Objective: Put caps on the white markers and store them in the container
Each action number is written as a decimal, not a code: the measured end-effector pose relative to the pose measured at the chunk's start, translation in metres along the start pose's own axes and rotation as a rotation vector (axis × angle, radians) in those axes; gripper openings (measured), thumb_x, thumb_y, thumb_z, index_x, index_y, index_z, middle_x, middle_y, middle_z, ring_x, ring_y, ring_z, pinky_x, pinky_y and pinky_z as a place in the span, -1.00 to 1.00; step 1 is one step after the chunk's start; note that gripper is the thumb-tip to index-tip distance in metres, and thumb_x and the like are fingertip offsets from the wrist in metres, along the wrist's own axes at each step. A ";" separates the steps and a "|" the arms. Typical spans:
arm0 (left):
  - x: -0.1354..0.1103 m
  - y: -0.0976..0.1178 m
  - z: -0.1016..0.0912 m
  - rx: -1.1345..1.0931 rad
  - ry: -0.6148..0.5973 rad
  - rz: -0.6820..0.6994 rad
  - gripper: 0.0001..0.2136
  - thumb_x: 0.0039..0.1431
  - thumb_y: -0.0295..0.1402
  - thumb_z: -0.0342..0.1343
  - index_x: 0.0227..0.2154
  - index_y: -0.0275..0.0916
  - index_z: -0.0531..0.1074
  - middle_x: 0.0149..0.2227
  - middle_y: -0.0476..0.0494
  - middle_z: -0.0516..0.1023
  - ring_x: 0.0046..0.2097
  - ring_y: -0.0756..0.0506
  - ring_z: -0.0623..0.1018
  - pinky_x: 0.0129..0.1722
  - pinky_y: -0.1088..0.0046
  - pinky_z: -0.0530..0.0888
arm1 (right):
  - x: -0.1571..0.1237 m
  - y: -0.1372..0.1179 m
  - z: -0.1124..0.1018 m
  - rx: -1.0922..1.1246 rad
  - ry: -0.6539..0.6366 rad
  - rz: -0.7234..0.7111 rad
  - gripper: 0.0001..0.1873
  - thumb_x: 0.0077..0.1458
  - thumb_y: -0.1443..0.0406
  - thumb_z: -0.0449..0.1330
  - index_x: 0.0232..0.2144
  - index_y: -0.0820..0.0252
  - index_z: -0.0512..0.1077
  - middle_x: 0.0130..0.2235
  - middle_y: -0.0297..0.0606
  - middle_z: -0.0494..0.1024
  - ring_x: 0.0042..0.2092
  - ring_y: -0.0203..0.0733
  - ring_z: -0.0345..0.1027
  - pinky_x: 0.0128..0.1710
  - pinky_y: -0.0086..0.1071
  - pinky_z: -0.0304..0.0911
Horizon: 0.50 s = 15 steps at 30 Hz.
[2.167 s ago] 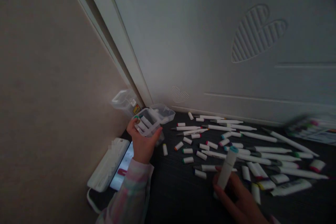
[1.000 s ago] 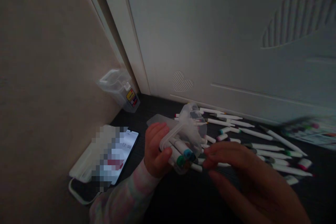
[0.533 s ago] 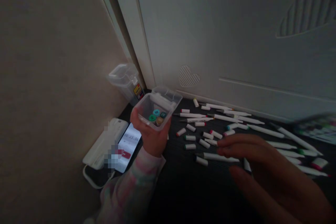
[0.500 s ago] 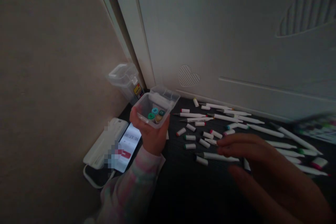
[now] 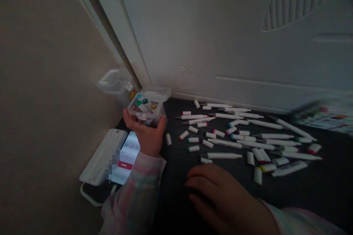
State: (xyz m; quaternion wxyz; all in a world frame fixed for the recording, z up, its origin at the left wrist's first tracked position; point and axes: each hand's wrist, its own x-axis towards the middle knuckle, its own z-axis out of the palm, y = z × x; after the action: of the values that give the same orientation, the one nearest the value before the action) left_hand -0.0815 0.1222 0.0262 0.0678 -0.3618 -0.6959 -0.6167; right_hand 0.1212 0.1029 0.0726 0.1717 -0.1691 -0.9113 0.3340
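My left hand [image 5: 149, 136] is wrapped round a clear plastic box [image 5: 163, 113] whose lid stands open at the back. Inside the box lean several capped markers [image 5: 142, 107], with green, blue and brown ends showing. Low in front, my right hand [image 5: 220, 194] hovers with loosely bent fingers slightly apart and nothing visible in them. Just beyond its fingertips lie a loose cap [image 5: 206, 161] and a white uncapped marker [image 5: 224, 155]. What lies under the right palm is hidden.
Several uncapped markers and loose caps [image 5: 193, 140] cover the dark tabletop [image 5: 176, 176]. A second clear container [image 5: 117, 84] stands behind the box. At left are a lit phone [image 5: 125, 165] and a white case [image 5: 103, 158]. A blurred printed package [image 5: 325, 115] lies at far right. A white panel [image 5: 220, 44] closes the back.
The view has shifted to the right. The box in my left hand is tilted differently, showing more of the markers inside. My right hand has moved left and nearer to me.
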 end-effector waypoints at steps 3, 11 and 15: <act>0.001 0.001 -0.001 0.001 0.007 -0.024 -0.04 -0.29 -0.50 0.23 0.08 -0.21 -0.35 0.14 -0.43 -0.11 0.18 -0.18 0.08 0.02 0.24 0.29 | -0.018 0.018 0.020 0.023 -0.003 -0.002 -0.79 0.00 0.44 0.04 -0.28 0.20 0.36 -0.26 -0.23 0.48 -0.25 -0.25 0.32 -0.24 -0.38 0.27; -0.001 0.006 -0.007 0.197 0.055 0.047 0.04 -0.39 -0.33 0.29 0.09 -0.27 -0.34 0.17 -0.41 -0.25 0.22 -0.20 -0.08 0.14 0.15 0.07 | -0.043 0.045 0.039 0.038 0.007 0.003 -0.83 0.03 0.43 -0.01 -0.31 0.21 0.32 -0.36 -0.26 0.46 -0.32 -0.27 0.26 -0.31 -0.39 0.18; -0.007 0.006 -0.011 0.321 0.077 0.228 0.01 -0.39 -0.29 0.29 0.09 -0.30 -0.27 0.17 -0.40 -0.18 0.22 -0.29 -0.12 0.15 0.04 -0.04 | -0.041 0.046 0.038 0.018 -0.012 -0.001 -0.84 0.03 0.40 -0.02 -0.31 0.21 0.32 -0.36 -0.26 0.45 -0.32 -0.27 0.25 -0.32 -0.39 0.14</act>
State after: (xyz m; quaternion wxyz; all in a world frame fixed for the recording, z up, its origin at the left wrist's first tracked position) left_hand -0.0768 0.1095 0.0303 0.2205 -0.3988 -0.7366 -0.4997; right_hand 0.1499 0.0979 0.0062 0.1677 -0.1652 -0.9093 0.3433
